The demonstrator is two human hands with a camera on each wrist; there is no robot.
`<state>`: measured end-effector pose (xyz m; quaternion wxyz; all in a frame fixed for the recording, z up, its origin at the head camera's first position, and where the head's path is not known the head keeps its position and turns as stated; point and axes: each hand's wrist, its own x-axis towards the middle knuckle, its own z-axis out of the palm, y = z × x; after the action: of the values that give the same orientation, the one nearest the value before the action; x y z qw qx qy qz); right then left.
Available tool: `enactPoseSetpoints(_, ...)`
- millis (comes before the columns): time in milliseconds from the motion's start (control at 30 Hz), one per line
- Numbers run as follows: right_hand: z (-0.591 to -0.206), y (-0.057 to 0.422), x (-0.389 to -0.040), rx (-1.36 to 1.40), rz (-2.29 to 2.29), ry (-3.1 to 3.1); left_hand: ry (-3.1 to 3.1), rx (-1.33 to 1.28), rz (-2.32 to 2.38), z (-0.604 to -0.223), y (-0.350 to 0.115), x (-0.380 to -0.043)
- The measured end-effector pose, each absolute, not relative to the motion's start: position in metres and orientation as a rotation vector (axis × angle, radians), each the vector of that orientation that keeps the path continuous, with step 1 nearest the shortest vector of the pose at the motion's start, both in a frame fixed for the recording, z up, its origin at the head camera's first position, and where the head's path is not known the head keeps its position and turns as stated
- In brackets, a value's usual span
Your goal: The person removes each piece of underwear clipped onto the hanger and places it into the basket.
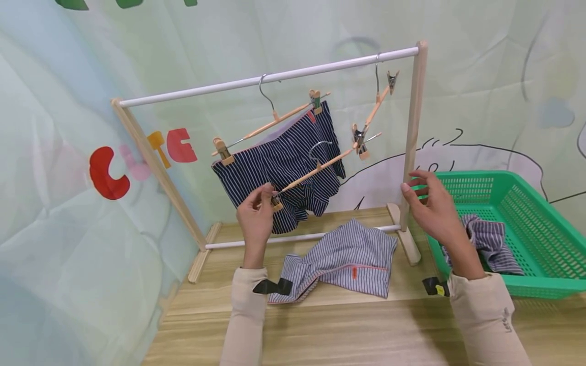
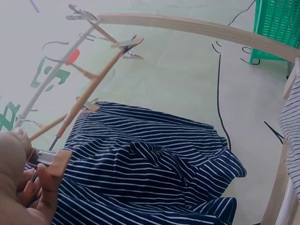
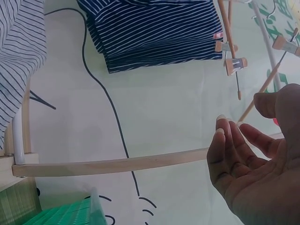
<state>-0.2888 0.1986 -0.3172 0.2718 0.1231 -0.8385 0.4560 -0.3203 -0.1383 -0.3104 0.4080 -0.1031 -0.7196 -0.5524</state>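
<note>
My left hand (image 1: 255,218) pinches the left clip (image 2: 58,161) of a wooden clip hanger (image 1: 316,171), which is held up in front of the rack with nothing clipped on it. Behind it, navy striped shorts (image 1: 279,157) hang from another clip hanger (image 1: 286,117) on the rack's white rail. My right hand (image 1: 432,208) is beside the rack's right post, its fingers loosely bent and holding nothing. Below the hands, light striped shorts (image 1: 354,254) with a red tag lie across the rack's base and the table.
A further clip hanger (image 1: 375,109) hangs at the right end of the rail (image 1: 197,90), bearing no garment. To the right stands a green basket (image 1: 545,213) with a dark striped garment (image 1: 492,244) inside. The rack's wooden post (image 1: 414,117) rises between rack and basket.
</note>
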Motion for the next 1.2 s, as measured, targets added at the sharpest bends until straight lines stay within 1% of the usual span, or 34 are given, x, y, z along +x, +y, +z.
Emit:
enactPoseSetpoints(433,-0.319,0.196,-0.289,0.36,1.215,-2.264,-1.739,-0.203,-1.392,-0.307,-0.131,-0.312)
enactPoseSetpoints(700,-0.319,0.197,-0.288,0.354,1.2,-2.25,-1.674,-0.17,-1.378,-0.275,-0.112,-0.283)
enactPoseSetpoints(900,-0.319,0.197,-0.286,0.357,1.203,-2.245,-1.655,-0.161,-1.388,-0.266,-0.107,-0.283)
enactPoseSetpoints(1200,-0.318,0.2,-0.286,0.36,1.213,-2.252,-1.646,-0.127,-1.393,-0.252,-0.102,-0.291)
